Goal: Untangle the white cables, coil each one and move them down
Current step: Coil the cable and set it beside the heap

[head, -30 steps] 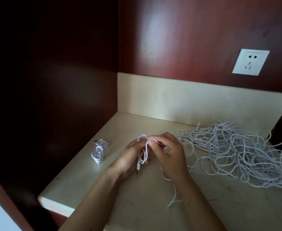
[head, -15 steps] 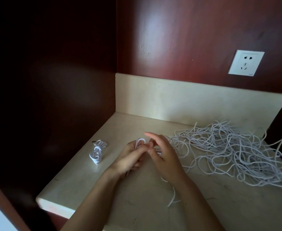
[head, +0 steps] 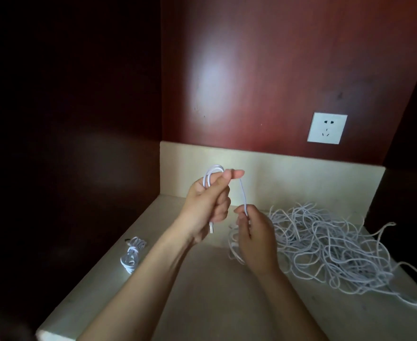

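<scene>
My left hand [head: 208,205] is raised above the counter and grips a small coil of white cable [head: 211,174], with a loop sticking out above the fist and a plug end hanging below it. From the fist the same cable arcs down to my right hand [head: 254,239], which pinches the strand between thumb and fingers. A large tangle of white cables [head: 330,244] lies on the counter just right of my right hand. One finished coiled cable [head: 131,254] rests at the counter's left side.
The beige stone counter [head: 202,299] has a low backsplash [head: 301,178] and dark wood walls at the left and back. A white wall socket [head: 326,128] sits above the backsplash. The counter's front edge runs at lower left.
Both hands have lifted off the counter. My left hand rose with the coil, and my right hand moved apart from it, drawing a strand out between them.
</scene>
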`<move>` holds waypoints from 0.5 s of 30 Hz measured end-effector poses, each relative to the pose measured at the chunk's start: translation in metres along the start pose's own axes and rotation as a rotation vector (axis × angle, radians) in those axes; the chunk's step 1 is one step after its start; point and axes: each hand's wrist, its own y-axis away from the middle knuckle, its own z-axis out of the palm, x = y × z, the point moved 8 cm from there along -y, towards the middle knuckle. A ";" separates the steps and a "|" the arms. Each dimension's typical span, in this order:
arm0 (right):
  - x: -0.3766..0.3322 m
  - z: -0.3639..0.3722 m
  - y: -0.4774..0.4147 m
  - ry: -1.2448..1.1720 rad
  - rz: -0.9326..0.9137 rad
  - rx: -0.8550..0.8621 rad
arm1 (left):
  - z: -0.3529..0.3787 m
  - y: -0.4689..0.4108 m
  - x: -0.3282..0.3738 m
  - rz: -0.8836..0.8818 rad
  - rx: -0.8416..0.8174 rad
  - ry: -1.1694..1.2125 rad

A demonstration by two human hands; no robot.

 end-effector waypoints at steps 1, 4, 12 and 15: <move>0.007 -0.003 -0.002 0.067 0.002 -0.009 | 0.003 -0.004 0.008 0.022 0.021 0.045; 0.040 -0.006 0.000 0.334 0.051 -0.074 | 0.005 -0.013 0.023 0.067 0.081 0.130; 0.016 -0.019 -0.013 0.255 0.109 -0.200 | -0.004 -0.010 0.025 0.064 0.110 0.056; -0.028 -0.014 -0.021 -0.203 0.146 -0.266 | -0.006 -0.010 0.027 0.068 0.083 -0.006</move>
